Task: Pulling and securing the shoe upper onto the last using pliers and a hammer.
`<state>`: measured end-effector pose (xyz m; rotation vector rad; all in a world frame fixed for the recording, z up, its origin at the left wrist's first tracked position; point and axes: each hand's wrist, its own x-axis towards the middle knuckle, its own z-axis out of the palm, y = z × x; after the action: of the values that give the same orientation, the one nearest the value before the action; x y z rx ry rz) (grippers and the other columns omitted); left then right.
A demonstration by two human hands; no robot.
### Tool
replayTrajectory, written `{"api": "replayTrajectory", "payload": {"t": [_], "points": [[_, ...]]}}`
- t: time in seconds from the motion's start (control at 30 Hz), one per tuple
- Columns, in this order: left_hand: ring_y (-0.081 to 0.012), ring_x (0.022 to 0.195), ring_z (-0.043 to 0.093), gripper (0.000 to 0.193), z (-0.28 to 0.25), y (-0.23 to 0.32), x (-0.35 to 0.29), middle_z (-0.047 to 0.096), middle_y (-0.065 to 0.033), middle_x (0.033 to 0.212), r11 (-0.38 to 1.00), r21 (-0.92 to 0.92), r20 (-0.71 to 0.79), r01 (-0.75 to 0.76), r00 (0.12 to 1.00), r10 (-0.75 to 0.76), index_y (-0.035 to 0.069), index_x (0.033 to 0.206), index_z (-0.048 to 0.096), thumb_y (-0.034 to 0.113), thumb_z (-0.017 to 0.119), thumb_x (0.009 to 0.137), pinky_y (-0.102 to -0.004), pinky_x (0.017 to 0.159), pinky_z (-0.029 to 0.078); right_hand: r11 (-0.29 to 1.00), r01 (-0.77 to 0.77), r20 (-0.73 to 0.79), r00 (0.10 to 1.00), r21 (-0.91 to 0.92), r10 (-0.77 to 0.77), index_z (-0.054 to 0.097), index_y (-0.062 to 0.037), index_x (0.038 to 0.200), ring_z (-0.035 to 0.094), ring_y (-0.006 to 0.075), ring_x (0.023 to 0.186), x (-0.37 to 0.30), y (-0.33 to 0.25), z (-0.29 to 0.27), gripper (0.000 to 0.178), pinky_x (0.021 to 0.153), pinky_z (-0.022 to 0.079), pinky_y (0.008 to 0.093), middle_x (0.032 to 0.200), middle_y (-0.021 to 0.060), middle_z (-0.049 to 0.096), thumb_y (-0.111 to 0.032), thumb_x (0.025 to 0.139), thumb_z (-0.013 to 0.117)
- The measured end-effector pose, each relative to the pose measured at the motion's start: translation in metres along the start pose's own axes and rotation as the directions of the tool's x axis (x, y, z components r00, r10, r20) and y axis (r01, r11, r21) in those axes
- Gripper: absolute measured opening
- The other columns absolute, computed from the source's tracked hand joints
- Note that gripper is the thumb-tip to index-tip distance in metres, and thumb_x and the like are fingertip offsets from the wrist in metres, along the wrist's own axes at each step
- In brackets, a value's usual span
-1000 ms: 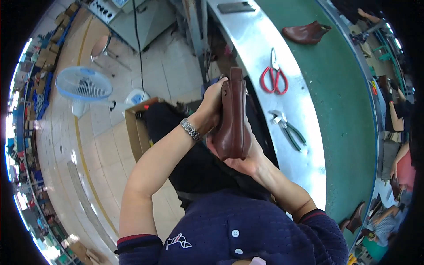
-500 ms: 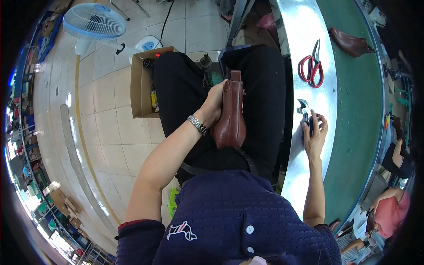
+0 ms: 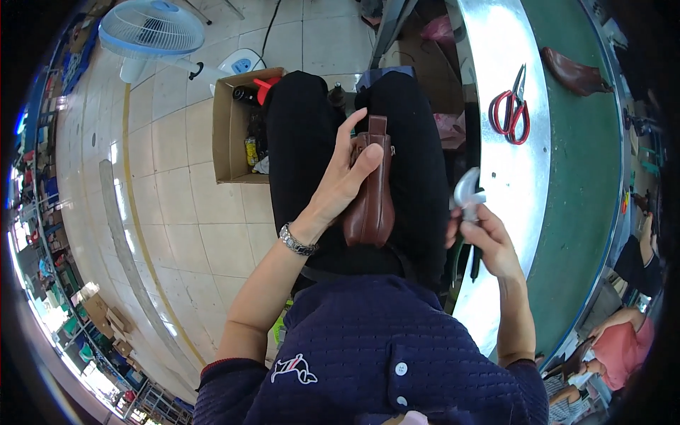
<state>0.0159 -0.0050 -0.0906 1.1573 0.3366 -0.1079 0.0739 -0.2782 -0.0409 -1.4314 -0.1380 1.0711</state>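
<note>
On my lap stands a brown leather boot (image 3: pixel 370 212), with a tab at its far end and a zip pull on its right side. My left hand (image 3: pixel 343 177) holds it from the left. The thumb lies across the leather, the index finger is raised and stretched, and the other fingers are mostly hidden. Beside my right thigh, over the bench edge, my right hand (image 3: pixel 489 237) is closed around pliers (image 3: pixel 467 190). Their curved silver head points away from me; a dark handle shows below the hand. Motion blurs the fingertips.
Red-handled scissors (image 3: pixel 510 117) lie on the metal bench top (image 3: pixel 513 170) at my right. Beyond it, a second brown boot (image 3: pixel 575 73) lies on a green surface (image 3: pixel 577 212). At left are a cardboard box (image 3: pixel 225 134) with bottles and a white-and-blue fan (image 3: pixel 152 32). Other people sit at far right.
My right hand has lifted the pliers off the bench and brought them left, towards my lap. On the boot, my left thumb has come over the top and the index finger has lifted.
</note>
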Motion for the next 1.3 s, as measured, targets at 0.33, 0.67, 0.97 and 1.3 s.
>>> {"api": "replayTrajectory", "payload": {"t": [0.33,0.67,0.97,1.3], "points": [[-0.0185,0.105,0.054,0.098,0.007,-0.004,-0.001,0.054,-0.0139,0.116,0.998,-0.002,-0.086,0.060,0.994,-0.060,0.011,0.151,0.010,0.054,0.067,0.086,-0.0343,0.093,0.045,0.900,-0.435,0.396,0.820,-0.038,0.413,0.058,-0.0020,0.085,0.055,0.0102,0.057,0.047,-0.036,0.040,0.044,0.058,0.046,0.0245,0.066,0.0017,0.055,-0.039,0.103,0.043],[-0.0102,0.093,0.055,0.093,0.011,0.001,-0.011,0.055,-0.0067,0.110,0.997,-0.070,-0.072,-0.015,0.997,0.010,0.012,0.153,0.007,0.031,0.071,0.088,-0.0274,0.084,0.048,0.761,-0.157,0.342,0.824,-0.629,0.452,0.053,-0.0033,0.057,0.051,0.0186,0.043,0.058,-0.062,0.056,0.063,0.048,0.042,0.0326,0.047,0.0067,0.048,-0.045,0.102,0.041],[-0.0074,0.088,0.053,0.082,0.002,-0.002,-0.003,0.056,-0.0029,0.108,0.994,-0.094,-0.106,-0.052,0.994,0.042,0.012,0.154,0.017,0.029,0.067,0.091,-0.0242,0.083,0.046,0.716,-0.229,0.266,0.819,-0.660,0.508,0.062,0.0031,0.068,0.059,0.0311,0.047,0.066,-0.074,0.071,0.056,0.047,0.043,0.0403,0.051,0.0182,0.055,-0.038,0.101,0.046],[-0.0078,0.093,0.052,0.075,-0.009,0.001,0.007,0.056,-0.0029,0.109,0.980,-0.199,-0.095,0.008,0.995,-0.027,0.014,0.154,0.022,0.042,0.059,0.095,-0.0235,0.086,0.044,0.467,0.089,0.172,0.975,-0.880,0.139,0.064,0.0018,0.068,0.061,0.0280,0.048,0.069,-0.079,0.086,0.054,0.049,0.047,0.0345,0.052,0.0152,0.058,-0.039,0.101,0.048]]}}
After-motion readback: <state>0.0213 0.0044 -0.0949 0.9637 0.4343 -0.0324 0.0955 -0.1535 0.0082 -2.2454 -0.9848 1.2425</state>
